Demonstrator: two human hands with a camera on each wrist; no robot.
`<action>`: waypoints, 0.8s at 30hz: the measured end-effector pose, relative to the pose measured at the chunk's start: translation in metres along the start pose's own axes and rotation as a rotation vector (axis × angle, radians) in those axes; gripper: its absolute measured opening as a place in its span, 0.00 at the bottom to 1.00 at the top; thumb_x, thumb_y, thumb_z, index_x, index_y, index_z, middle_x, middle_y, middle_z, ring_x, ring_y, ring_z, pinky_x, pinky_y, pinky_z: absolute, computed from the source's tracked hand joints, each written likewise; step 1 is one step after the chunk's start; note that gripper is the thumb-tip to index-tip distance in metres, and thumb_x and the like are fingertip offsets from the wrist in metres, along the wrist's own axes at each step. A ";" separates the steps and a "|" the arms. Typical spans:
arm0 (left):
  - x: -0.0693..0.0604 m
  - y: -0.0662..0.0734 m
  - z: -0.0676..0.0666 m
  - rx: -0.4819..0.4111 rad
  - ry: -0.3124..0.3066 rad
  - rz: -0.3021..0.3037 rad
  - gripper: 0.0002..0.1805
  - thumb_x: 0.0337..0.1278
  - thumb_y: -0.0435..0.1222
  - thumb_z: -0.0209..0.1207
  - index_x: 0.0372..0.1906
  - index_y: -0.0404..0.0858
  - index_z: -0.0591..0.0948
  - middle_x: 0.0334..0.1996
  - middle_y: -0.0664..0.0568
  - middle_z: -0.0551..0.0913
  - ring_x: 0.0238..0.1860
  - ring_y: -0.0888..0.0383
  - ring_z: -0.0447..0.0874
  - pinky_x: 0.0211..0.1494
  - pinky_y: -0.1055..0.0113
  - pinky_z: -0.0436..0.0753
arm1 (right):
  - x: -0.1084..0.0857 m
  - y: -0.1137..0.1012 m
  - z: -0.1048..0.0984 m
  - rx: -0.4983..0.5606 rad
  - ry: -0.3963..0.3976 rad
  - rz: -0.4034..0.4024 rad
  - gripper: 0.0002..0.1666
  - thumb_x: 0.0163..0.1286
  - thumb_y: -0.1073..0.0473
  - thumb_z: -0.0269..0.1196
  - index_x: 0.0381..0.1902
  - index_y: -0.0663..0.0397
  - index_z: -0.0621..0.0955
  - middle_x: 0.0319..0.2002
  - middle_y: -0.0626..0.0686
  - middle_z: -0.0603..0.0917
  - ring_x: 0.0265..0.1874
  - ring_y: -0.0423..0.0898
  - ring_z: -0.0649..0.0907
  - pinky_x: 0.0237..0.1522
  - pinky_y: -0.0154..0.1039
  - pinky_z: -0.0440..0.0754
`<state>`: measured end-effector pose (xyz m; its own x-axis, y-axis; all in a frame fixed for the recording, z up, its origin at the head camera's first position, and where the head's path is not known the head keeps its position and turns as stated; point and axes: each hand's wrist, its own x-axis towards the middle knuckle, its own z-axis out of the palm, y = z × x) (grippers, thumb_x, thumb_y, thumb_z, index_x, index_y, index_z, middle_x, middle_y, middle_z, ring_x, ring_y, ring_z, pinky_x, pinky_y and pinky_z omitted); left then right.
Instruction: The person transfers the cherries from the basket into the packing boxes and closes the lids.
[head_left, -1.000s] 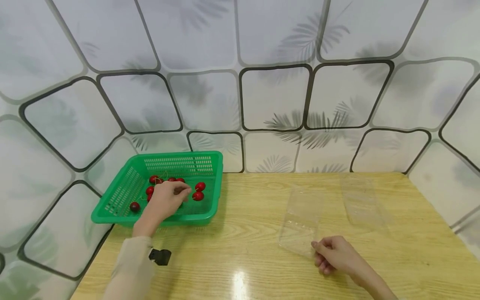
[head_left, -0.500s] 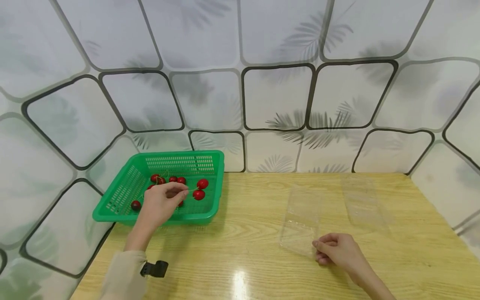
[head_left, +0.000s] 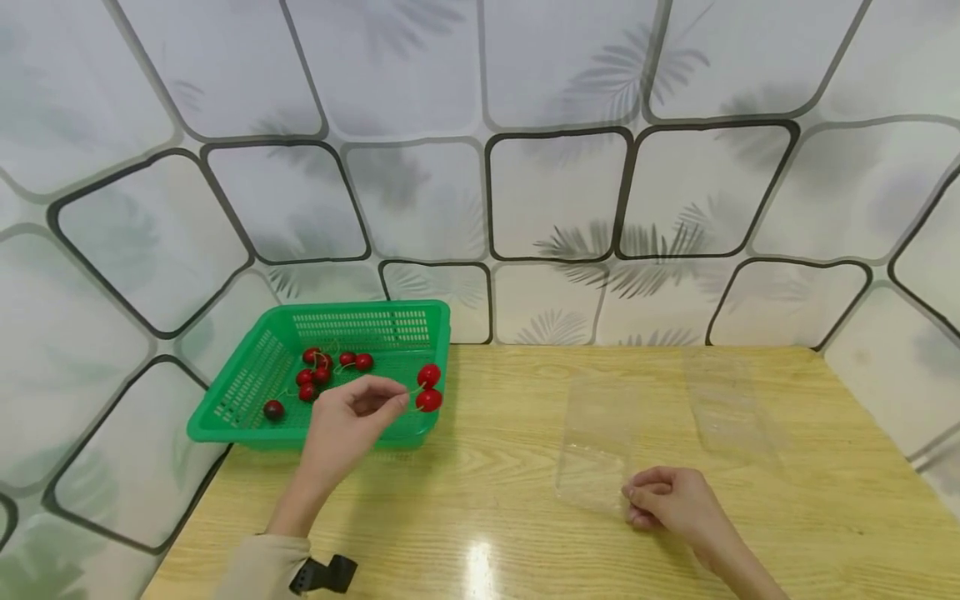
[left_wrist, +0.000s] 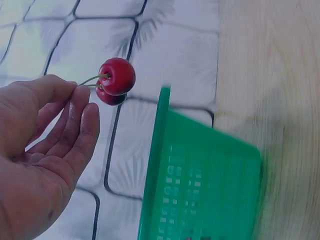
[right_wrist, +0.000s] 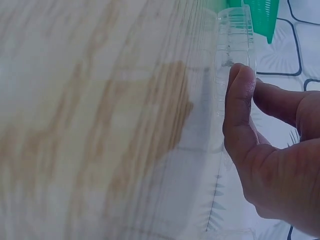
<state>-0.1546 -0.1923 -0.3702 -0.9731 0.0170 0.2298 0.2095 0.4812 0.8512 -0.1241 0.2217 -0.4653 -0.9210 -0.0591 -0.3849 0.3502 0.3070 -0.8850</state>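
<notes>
Thumb and forefinger of my left hand [head_left: 352,421] pinch the thin green stems of two joined red cherries [left_wrist: 117,77]. The pair hangs in the air over the right rim of the green basket [head_left: 217,408]. Several more cherries [head_left: 307,377] lie inside that basket, on its left side. My right hand [head_left: 675,504] holds the near right edge of a clear plastic box [head_left: 596,475] that lies opened out on the table. In the right wrist view, the thumb and forefinger grip the box's thin wall [right_wrist: 235,45].
A second clear plastic box [head_left: 731,408] lies farther back on the right of the wooden table [head_left: 480,483]. Behind the table stands a patterned wall covering [head_left: 555,200]. A dark strap with a small block [head_left: 326,573] circles the left wrist.
My left hand has lifted the cherry pair and moved right with it, from inside the basket to its right rim. The right hand stays nearly still at the box, which has shifted slightly.
</notes>
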 end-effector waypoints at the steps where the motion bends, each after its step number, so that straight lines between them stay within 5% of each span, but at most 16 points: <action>1: -0.001 0.003 0.004 -0.023 -0.022 0.014 0.07 0.64 0.39 0.68 0.43 0.41 0.89 0.39 0.50 0.92 0.38 0.60 0.90 0.42 0.72 0.85 | 0.000 0.000 0.001 -0.003 0.004 0.001 0.15 0.71 0.68 0.64 0.49 0.77 0.79 0.30 0.55 0.89 0.29 0.45 0.88 0.32 0.35 0.88; 10: -0.006 0.024 0.052 -0.152 -0.230 -0.002 0.06 0.63 0.37 0.69 0.42 0.41 0.89 0.38 0.49 0.91 0.36 0.62 0.89 0.40 0.71 0.86 | -0.002 -0.003 0.005 -0.026 0.027 0.001 0.21 0.71 0.68 0.65 0.56 0.79 0.76 0.33 0.56 0.88 0.30 0.46 0.89 0.33 0.36 0.89; 20: -0.015 0.016 0.111 -0.201 -0.367 -0.010 0.04 0.65 0.35 0.67 0.41 0.42 0.89 0.37 0.52 0.91 0.35 0.64 0.87 0.37 0.73 0.84 | 0.001 -0.004 0.010 0.040 0.032 0.008 0.25 0.68 0.74 0.64 0.60 0.82 0.73 0.36 0.58 0.86 0.34 0.46 0.89 0.37 0.36 0.89; 24: -0.017 0.013 0.129 -0.230 -0.389 -0.029 0.03 0.64 0.35 0.67 0.40 0.41 0.89 0.36 0.51 0.91 0.36 0.55 0.89 0.37 0.74 0.83 | -0.001 -0.005 0.012 -0.021 0.021 0.006 0.19 0.70 0.71 0.63 0.55 0.80 0.77 0.34 0.56 0.88 0.32 0.45 0.88 0.34 0.36 0.88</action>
<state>-0.1480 -0.0738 -0.4241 -0.9333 0.3561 0.0471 0.1546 0.2797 0.9475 -0.1233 0.2088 -0.4639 -0.9224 -0.0369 -0.3846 0.3525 0.3269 -0.8769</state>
